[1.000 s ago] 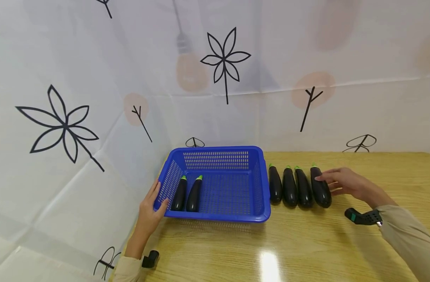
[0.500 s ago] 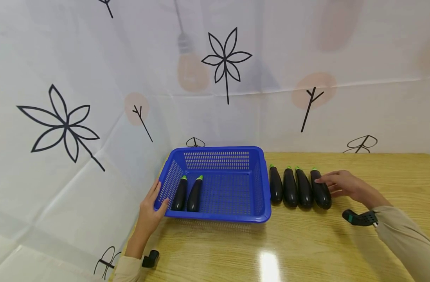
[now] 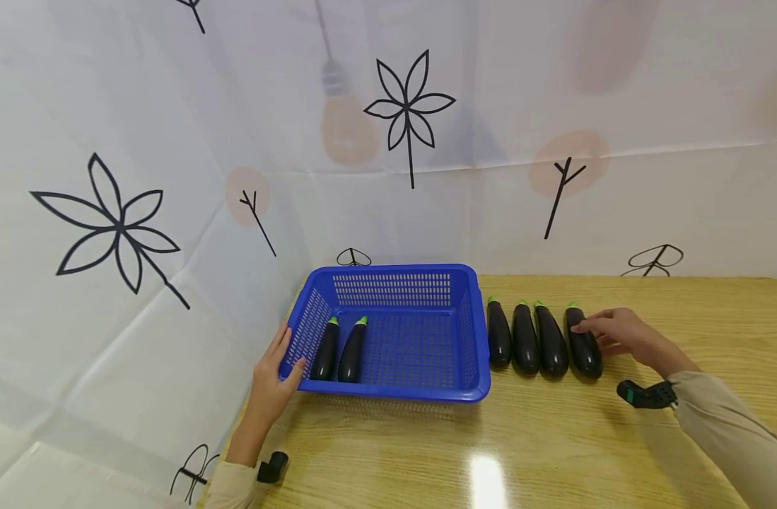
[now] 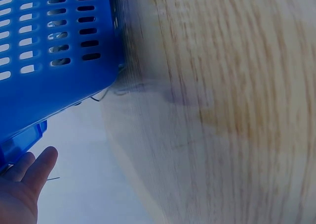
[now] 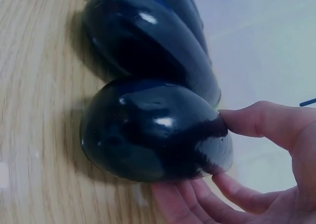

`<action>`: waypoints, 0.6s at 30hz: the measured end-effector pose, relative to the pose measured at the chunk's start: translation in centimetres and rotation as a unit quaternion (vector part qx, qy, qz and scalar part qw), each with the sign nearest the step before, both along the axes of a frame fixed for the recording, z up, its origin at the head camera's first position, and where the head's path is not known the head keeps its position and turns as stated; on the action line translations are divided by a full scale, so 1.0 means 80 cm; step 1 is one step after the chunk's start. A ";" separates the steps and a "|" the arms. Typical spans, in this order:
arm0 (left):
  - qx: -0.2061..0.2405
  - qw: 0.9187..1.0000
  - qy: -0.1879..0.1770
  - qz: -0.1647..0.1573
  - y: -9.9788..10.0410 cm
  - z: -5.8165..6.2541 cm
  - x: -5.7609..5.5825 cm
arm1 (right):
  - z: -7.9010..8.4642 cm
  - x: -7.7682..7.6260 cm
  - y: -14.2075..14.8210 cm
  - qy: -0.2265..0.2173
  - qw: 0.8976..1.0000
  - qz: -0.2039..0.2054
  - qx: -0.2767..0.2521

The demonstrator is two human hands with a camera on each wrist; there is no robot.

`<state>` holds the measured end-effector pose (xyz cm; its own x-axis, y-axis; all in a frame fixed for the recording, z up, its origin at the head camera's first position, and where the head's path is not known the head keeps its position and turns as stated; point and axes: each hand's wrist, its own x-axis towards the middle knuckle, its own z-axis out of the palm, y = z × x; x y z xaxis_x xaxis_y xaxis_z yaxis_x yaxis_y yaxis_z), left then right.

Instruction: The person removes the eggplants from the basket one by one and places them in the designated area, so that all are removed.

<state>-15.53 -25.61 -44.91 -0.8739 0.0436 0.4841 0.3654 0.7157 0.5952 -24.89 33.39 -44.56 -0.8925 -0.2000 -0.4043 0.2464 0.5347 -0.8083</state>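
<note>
In the head view my left hand [image 3: 272, 385] rests at the near left corner of the blue plastic basket [image 3: 394, 392], fingers extended along the left rim and thumb on the front rim. The left wrist view shows part of that hand [image 4: 22, 197] below the basket's perforated wall [image 4: 59, 85]. Two dark eggplants [image 3: 351, 353] lie inside, at the left. To the right of the basket, my right hand [image 3: 633, 338] holds the rightmost eggplant [image 3: 584, 348] of a row, thumb on top and fingers on its far right side. It lies on the table in the right wrist view.
Three more eggplants [image 3: 525, 343] lie side by side between the basket and the held one, the leftmost close to the basket wall. The wooden table [image 3: 553, 445] meets a patterned white cloth [image 3: 490, 212] behind and at the left.
The rightmost eggplant has shifted slightly to the right and nearer, so the gap to its neighbour has widened a little at the stem end. My left hand and the basket hold still.
</note>
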 end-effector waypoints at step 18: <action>0.009 1.000 -0.008 0.001 0.001 0.002 0.003 | 0.009 0.005 -0.009 0.017 1.000 -0.005 0.017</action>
